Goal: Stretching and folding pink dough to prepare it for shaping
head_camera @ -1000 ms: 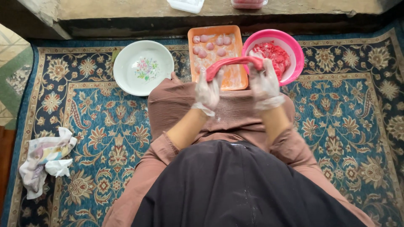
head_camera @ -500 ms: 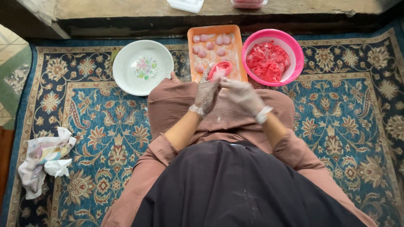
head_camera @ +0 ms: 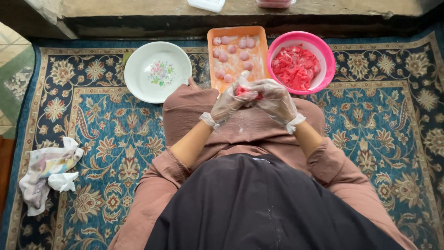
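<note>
Red dough lump (head_camera: 246, 91), seemingly soft, pinched between gloved left hand (head_camera: 227, 103) and right hand (head_camera: 276, 99), fingers clenched around it.

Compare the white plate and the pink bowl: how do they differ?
The white plate is shallow with a flower print in its middle; the pink bowl is deeper and plain. The white plate holds nothing; the pink bowl holds a red mass. The plate lies left of the orange tray, the bowl right. Both are round and rest on the carpet.

Plate (head_camera: 157, 71) left of tray (head_camera: 237, 34); bowl (head_camera: 301, 41) right.
</note>
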